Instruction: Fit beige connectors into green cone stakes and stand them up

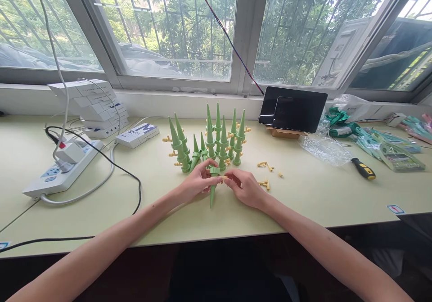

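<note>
My left hand is closed around a green plant watering spike, whose pointed tip is turned down toward me. At its side, my right hand pinches a small yellow valve against the spike's collar. How far the valve sits in the collar is hidden by my fingers. Behind my hands stand several green spikes, points up, some stacked on one another, with yellow valves sticking out of many. Loose yellow valves lie to the right of my right hand.
At left are a power strip, black cable, stacked white boxes and a flat box. A tablet leans at the back. On the right lie a screwdriver, clear plastic wrap and packaged items.
</note>
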### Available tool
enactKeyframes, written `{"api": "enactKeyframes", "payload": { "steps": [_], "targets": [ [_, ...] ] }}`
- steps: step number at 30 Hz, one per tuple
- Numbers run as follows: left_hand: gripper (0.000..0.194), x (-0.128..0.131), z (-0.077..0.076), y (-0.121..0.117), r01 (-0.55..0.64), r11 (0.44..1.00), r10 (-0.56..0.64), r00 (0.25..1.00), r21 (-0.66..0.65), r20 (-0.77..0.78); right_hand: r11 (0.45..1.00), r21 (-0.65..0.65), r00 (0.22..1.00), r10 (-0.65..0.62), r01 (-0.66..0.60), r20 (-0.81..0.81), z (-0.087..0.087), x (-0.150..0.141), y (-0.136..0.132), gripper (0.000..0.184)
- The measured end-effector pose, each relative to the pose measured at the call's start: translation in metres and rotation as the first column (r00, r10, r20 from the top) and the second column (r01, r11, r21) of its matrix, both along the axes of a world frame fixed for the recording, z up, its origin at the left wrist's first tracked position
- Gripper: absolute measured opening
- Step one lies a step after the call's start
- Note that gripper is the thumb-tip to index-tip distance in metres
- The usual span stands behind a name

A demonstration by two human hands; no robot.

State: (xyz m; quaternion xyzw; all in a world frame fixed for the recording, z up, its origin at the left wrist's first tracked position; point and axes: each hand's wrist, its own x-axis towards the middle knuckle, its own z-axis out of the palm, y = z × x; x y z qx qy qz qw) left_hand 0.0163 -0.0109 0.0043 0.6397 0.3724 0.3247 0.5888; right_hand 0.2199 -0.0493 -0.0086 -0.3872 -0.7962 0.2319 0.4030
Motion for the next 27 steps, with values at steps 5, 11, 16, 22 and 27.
{"api": "enactKeyframes", "payload": {
  "steps": [5, 11, 16, 22, 27],
  "targets": [
    [0.04, 0.0001, 0.0009, -0.0007, 0.018, 1.0, -0.018, 1.0, 0.008, -0.008, 1.0, 0.003, 1.0, 0.028, -0.028, 0.001, 0.0012, -0.0001, -0.0009, 0.013],
    [0.04, 0.0008, 0.0033, -0.0021, 0.05, 0.997, -0.047, 0.997, 0.052, -0.057, 1.0, 0.023, 0.998, 0.009, -0.011, 0.06, -0.0044, 0.0005, 0.0012, 0.028],
    [0.038, 0.001, 0.0037, -0.0025, 0.085, 0.995, -0.082, 0.996, 0.06, -0.046, 0.999, 0.022, 0.997, 0.022, -0.023, 0.075, -0.0056, 0.0009, 0.0019, 0.036],
    [0.04, -0.0012, -0.0001, 0.0003, 0.005, 0.997, -0.001, 0.999, 0.079, -0.047, 1.0, -0.016, 0.999, -0.018, 0.018, 0.03, -0.0007, 0.0008, -0.0005, 0.018],
    [0.039, -0.0016, 0.0003, 0.0004, 0.027, 0.997, -0.023, 0.999, 0.076, -0.048, 1.0, -0.001, 1.0, 0.005, -0.005, 0.028, -0.0006, 0.0011, -0.0005, 0.014]
  ]
}}
